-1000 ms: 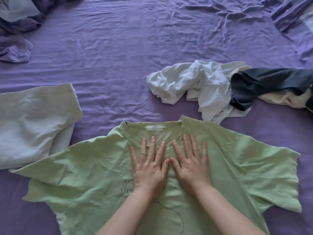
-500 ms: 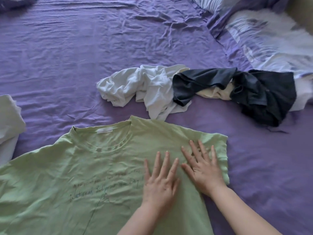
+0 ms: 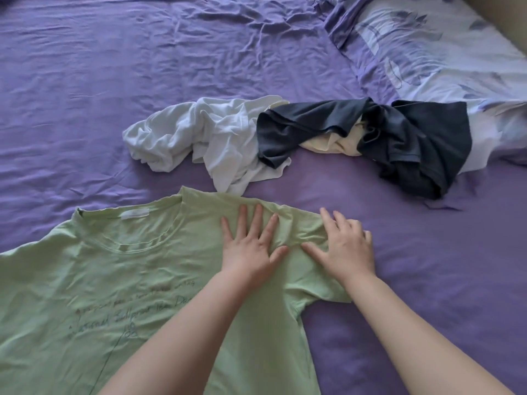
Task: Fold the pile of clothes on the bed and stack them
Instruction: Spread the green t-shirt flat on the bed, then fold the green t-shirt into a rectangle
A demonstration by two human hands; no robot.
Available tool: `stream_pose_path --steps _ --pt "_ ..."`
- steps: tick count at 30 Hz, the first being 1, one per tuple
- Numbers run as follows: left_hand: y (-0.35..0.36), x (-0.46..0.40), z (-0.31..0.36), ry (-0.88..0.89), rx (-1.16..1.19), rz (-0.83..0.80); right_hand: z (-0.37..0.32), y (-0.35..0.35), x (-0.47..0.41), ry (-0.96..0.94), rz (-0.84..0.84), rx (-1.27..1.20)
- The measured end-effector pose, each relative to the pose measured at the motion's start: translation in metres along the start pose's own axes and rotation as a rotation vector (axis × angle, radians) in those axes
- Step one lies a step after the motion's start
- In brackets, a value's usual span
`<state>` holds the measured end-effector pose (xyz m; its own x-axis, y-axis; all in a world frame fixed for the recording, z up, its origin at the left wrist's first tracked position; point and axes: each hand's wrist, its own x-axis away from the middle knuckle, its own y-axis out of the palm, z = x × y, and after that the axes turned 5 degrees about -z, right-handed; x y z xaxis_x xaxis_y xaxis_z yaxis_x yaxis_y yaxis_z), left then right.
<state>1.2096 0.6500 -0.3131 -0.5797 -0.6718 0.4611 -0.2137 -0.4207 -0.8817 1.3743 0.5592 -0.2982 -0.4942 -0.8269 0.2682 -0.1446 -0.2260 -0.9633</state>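
A light green T-shirt with dark script print lies face up on the purple bed sheet, collar toward the far side. My left hand presses flat on its right shoulder, fingers spread. My right hand rests on the bunched right sleeve, fingers apart, holding nothing. Beyond the shirt lies an unfolded pile: a crumpled white garment, a dark navy garment and a cream piece partly hidden under the navy one.
A floral lilac-and-white pillow or duvet lies at the far right, touching the navy garment. Wrinkled purple sheet stretches to the far left and to the right of my arms.
Both hands slid from the shirt's chest to its right shoulder and sleeve, and the sleeve now bunches between them. My view swung right, so the folded pale garment at left left the frame.
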Motion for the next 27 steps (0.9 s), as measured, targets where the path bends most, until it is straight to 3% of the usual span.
stream_pose_path --steps 5,8,11,13,17,23,27 --pt "-0.017 0.032 -0.017 0.103 0.197 0.064 0.007 -0.038 0.006 0.119 -0.182 -0.179" --pt "-0.026 0.047 -0.024 -0.019 0.678 0.121 -0.01 -0.064 0.022 0.058 -0.154 -0.336" --pt "-0.047 0.062 -0.03 -0.223 1.28 -0.091 -0.05 -0.078 0.039 -0.069 -0.13 -0.334" --pt "-0.056 0.072 -0.035 -0.287 1.467 -0.191 -0.081 -0.078 0.049 -0.156 -0.184 -0.457" --pt "-0.049 0.084 -0.044 -0.243 1.399 -0.11 -0.115 -0.069 0.061 -0.267 -0.416 -0.883" --pt "-0.031 0.082 -0.057 -0.299 1.316 -0.015 -0.094 -0.026 0.077 -0.384 -0.381 -0.428" --pt "-0.026 0.072 -0.063 -0.23 1.01 -0.018 -0.096 -0.001 0.095 -0.498 -0.258 -0.162"
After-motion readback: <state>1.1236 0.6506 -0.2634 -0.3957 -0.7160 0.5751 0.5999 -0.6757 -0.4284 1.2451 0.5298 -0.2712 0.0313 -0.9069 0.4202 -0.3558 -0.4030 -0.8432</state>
